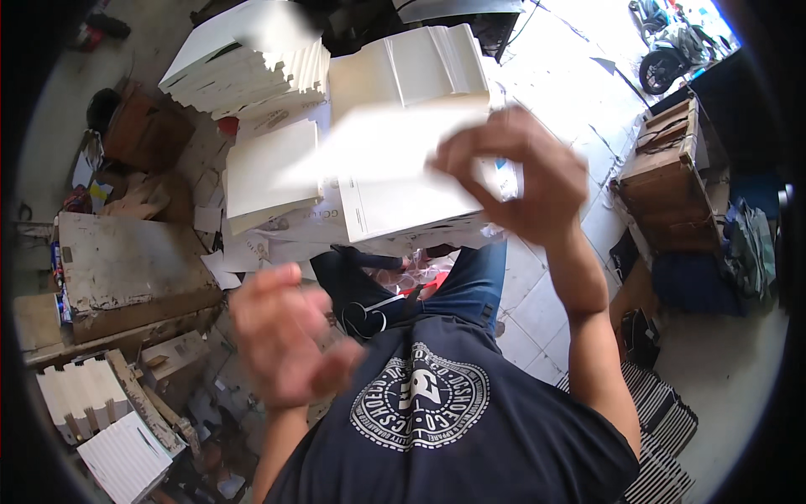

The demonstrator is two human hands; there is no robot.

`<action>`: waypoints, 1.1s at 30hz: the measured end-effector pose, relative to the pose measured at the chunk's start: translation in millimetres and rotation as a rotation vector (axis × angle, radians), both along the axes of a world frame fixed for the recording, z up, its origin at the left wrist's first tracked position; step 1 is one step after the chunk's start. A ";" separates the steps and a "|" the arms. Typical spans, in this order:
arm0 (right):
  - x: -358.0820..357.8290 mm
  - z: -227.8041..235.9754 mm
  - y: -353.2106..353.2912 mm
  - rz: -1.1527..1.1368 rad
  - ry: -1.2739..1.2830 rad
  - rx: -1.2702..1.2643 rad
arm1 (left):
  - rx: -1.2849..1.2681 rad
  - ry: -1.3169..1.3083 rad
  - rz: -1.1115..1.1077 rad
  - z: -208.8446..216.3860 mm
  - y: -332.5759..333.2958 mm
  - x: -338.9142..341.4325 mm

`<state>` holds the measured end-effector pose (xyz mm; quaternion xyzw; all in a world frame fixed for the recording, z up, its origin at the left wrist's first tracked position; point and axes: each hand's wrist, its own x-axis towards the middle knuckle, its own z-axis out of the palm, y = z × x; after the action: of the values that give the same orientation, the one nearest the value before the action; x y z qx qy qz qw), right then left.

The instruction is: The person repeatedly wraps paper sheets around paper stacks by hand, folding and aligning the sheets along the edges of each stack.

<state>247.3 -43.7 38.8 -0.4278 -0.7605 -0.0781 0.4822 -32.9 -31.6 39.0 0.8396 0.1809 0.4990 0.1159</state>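
Observation:
A white paper sheet [382,139], blurred by motion, hangs above the work surface. My right hand [529,168] pinches its right end between thumb and fingers. Directly under the sheet lies a pile of white printed sheets [411,208]. A smaller cream stack [273,168] sits left of that pile. My left hand [290,340] is raised in front of the near edge, somewhat blurred, its fingers loosely bent and apart with nothing in them. It touches no paper.
Tall paper stacks [239,71] and cream folded sheets [420,63] stand at the far side. A worn board-topped box [126,269] is at left, above bundled paper blocks [84,399]. At right are a wooden cabinet [667,181] and dark-edged stacks [667,437]. A motorcycle [672,55] stands far right.

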 end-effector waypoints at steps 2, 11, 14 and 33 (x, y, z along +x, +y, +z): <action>-25.3 4.1 -36.5 0.295 0.089 -0.063 | 0.149 0.011 -0.103 2.6 -12.0 11.7; -81.8 -74.5 -106.3 -0.064 0.843 -0.781 | -0.310 0.151 -0.076 -92.4 -21.6 32.0; -94.0 -97.3 -104.3 -0.139 0.779 -0.751 | -0.312 0.108 -0.016 -108.5 -33.1 37.4; -82.6 -100.9 -99.9 -0.129 0.622 -0.919 | -0.327 -0.007 -0.017 -123.2 -34.3 31.6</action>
<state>164.7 -143.6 -62.2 -0.6425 -0.5106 0.3622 0.4419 -1.3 -65.9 -84.3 0.8093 0.2523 0.4647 0.2557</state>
